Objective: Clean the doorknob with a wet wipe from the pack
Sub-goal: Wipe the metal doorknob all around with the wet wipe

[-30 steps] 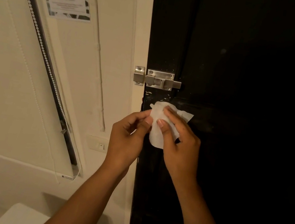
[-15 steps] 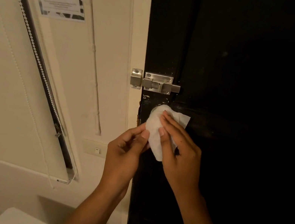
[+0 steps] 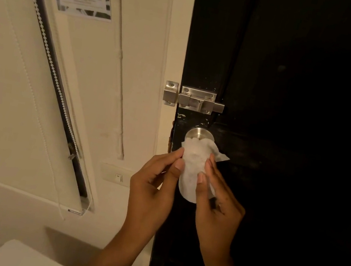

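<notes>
Dark door [image 3: 307,85], both hands' grip pinching wet wipe [image 3: 191,168] over doorknob [image 3: 200,134], left hand [image 3: 155,185], right hand [image 3: 217,208]

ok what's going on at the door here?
A person is holding a white wet wipe in both hands, the left hand and right hand pinching its sides. It sits just below the metal doorknob on the dark door, its top edge overlapping the knob. The latch above is untouched.

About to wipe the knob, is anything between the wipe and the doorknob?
Nothing visible. The wet wipe, pinched by the left hand and right hand, already reaches the doorknob; the bolt latch sits above, clear.
</notes>
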